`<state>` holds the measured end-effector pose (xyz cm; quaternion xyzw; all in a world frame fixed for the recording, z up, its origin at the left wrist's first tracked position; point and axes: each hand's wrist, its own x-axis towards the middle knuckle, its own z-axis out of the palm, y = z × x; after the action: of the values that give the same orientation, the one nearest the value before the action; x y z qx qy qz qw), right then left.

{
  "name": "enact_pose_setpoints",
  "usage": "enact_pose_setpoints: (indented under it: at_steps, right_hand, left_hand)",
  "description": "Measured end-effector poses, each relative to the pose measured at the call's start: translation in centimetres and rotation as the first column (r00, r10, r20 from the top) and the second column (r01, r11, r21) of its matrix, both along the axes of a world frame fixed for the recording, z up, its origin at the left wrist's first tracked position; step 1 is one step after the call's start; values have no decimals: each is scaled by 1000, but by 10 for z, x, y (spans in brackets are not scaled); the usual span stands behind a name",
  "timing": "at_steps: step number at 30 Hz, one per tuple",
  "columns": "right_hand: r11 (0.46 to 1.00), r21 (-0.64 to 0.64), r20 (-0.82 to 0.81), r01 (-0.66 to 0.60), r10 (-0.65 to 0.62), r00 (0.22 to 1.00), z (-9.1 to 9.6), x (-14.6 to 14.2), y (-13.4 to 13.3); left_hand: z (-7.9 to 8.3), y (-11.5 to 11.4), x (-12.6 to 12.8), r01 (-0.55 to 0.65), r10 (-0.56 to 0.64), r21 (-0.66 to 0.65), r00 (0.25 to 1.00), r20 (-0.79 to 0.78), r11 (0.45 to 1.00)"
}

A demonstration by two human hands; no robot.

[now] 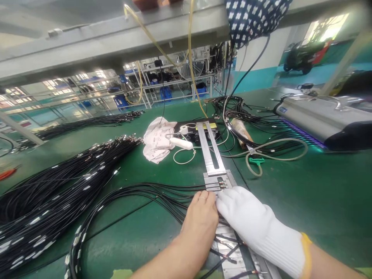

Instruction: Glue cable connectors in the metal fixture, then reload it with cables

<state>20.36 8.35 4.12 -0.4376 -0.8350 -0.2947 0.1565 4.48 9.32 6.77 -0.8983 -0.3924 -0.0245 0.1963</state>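
Note:
My bare left hand [200, 223] rests knuckles-up on thin black cables [139, 190] where they meet a flat metal jig [211, 151]. Its fingers are curled down and pressed on the cables. Beside it, my white-gloved right hand [252, 221] lies over the jig's lower part, fingertips closed down at the same spot. Three metal-tipped cable ends [222, 185] sit in slots of the jig's plate just beyond both hands. What lies under the fingers is hidden.
A big bundle of black cables [55, 193] fills the green table's left; another bundle [87, 123] lies further back. A crumpled white cloth [157, 139], a black control box [197, 131], coiled cables [247, 116] and a grey machine [322, 118] stand behind.

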Motion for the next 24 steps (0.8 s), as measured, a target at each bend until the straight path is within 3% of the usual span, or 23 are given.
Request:
enact_pose_setpoints:
  at_steps: [2,4,6,8,9,10,12,15,17,19,21,24]
  right_hand:
    - [996,-79,-103,-31,23,994,-2,6,5]
    - [979,-164,-334,-124,63,940,3,17,11]
    - [958,-196,-613,-210,47,789,15,31,15]
    - [955,-257,-772,-150,-110,626,32,45,17]
    - [937,-335,-785,-100,-219,580,40,50,17]
    - [895,-443,-748,-50,-339,571,49,55,17]
    - [774,-634,-591,15,-496,637,63,61,15]
    - [611,-791,-371,25,-511,775,77,67,11]
    - [530,-846,-355,-56,-481,802,80,72,9]
    - [450,-858,-463,-246,-473,749,80,76,7]
    - [368,-806,-592,-464,-477,649,78,77,5]
    - [298,-715,-679,-632,-510,528,77,73,2]
  left_hand:
    - [17,0,0,-77,71,-205,997,-37,976]
    - [36,-1,-3,-123,127,-351,992,-12,928]
    - [51,-3,-7,-141,175,-440,984,36,887]
    - [58,-5,-13,-140,211,-500,973,89,855]
    - [59,-5,-16,-133,228,-532,967,117,836]
    - [58,-5,-19,-114,239,-562,959,154,819]
    - [53,-3,-25,-58,257,-619,936,239,784]
    - [47,4,-32,28,311,-682,876,370,731]
    - [47,8,-34,62,345,-696,835,429,716]
    - [47,12,-34,85,350,-678,805,479,730]
    - [46,13,-34,110,334,-641,780,529,760]
    - [38,12,-33,168,306,-613,747,590,772]
